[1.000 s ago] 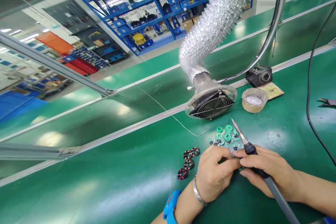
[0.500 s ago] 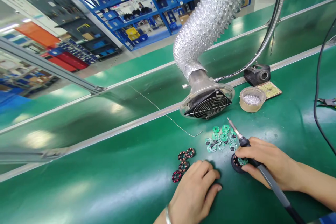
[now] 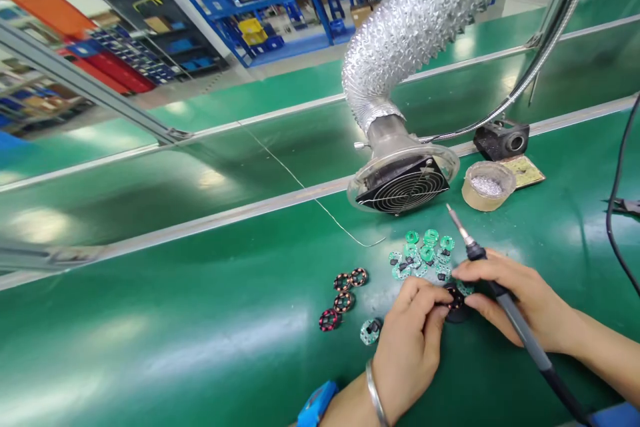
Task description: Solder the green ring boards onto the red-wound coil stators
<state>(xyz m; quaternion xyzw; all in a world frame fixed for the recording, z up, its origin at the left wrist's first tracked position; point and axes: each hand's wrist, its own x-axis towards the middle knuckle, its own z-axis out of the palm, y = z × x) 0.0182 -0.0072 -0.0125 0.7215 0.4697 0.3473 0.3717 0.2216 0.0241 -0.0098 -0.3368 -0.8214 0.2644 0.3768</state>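
Note:
My right hand point(image 3: 525, 293) is closed around a soldering iron point(image 3: 505, 307), whose bare tip points up and away from me. Its fingertips are also close to a small green circuit board point(image 3: 465, 288). My left hand point(image 3: 413, 330) pinches at the left edge of a dark coil ring point(image 3: 455, 297) that sits on a round black base point(image 3: 457, 313); the fingers partly cover it. To the left of this hand lies a round green board with a black part point(image 3: 370, 331). Several copper-wound rings point(image 3: 343, 301) are farther left, one with pink-red windings point(image 3: 329, 320).
Several round green boards point(image 3: 427, 253) lie loose beyond my hands. Above them hangs a fume extractor hood point(image 3: 405, 190) on a silver duct. A tub of metallic bits point(image 3: 487, 187), a yellowish sponge tray point(image 3: 525, 172), a black iron stand point(image 3: 503, 140) and a solder wire point(image 3: 333, 217) are behind.
My left hand has moved right from the table to the coil ring, its fingers now pinched there. The board with the black part has come into view on its left. My right hand keeps the iron.

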